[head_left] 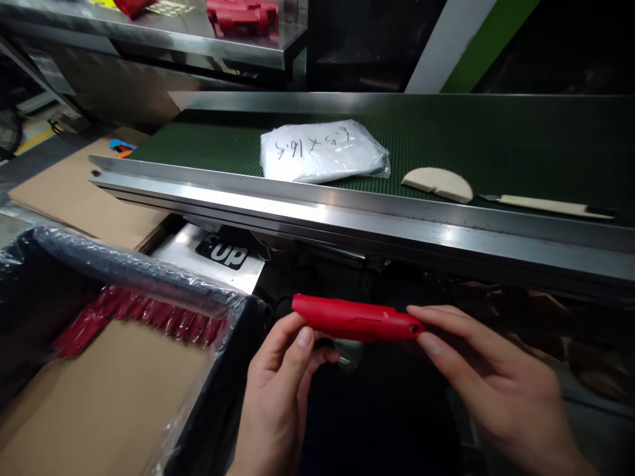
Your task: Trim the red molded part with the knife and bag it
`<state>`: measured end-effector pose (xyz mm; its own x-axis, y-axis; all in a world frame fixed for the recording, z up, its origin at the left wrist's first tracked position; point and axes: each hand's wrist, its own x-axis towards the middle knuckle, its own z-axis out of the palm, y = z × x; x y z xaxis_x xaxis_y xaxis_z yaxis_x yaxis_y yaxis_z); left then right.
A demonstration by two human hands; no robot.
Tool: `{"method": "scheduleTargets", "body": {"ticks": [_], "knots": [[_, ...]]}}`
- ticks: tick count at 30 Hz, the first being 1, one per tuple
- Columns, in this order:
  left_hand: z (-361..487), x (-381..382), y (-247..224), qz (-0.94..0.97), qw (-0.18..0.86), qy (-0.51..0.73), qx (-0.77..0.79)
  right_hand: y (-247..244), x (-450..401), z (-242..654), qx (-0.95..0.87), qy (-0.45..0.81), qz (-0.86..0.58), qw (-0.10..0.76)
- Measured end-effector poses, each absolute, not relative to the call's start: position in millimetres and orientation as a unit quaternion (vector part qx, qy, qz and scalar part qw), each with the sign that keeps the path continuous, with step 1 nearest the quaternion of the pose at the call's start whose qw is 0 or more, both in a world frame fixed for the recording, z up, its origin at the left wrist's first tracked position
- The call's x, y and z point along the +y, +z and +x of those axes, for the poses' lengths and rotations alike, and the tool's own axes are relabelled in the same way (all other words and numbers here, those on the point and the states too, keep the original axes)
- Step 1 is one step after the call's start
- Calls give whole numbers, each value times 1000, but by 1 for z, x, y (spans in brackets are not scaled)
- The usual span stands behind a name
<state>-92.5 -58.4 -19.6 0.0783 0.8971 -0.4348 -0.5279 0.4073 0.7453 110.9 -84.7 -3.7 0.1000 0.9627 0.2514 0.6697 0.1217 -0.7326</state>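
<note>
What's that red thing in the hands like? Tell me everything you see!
The red piece is long, slim and looks like smooth plastic. It is held in the air, nearly level; its narrower right end dips slightly and bears a small dark spot, perhaps a hole. The left hand holds its left end; the right hand touches the other.

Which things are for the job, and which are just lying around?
Probably for the job:
long red plastic-looking part, held by the left hand and right hand
similar red pieces in the dark, plastic-lined bin

Probably just lying around:
white plastic-wrapped packet with black writing, on the ribbed green belt
cream half-round block
thin, pale-handled tool
</note>
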Motion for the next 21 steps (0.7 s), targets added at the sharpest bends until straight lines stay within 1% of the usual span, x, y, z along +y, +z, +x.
{"method": "scheduleTargets", "body": {"ticks": [6, 10, 21], "knots": [[-92, -60, -20, 219, 695, 503, 464, -8, -85, 117, -543, 324, -653, 417], [-92, -57, -19, 216, 714, 484, 457, -17, -85, 121, -488, 402, -642, 435], [-93, -50, -24, 186, 759, 453, 429, -22, -70, 116, -448, 442, -646, 432]]}}
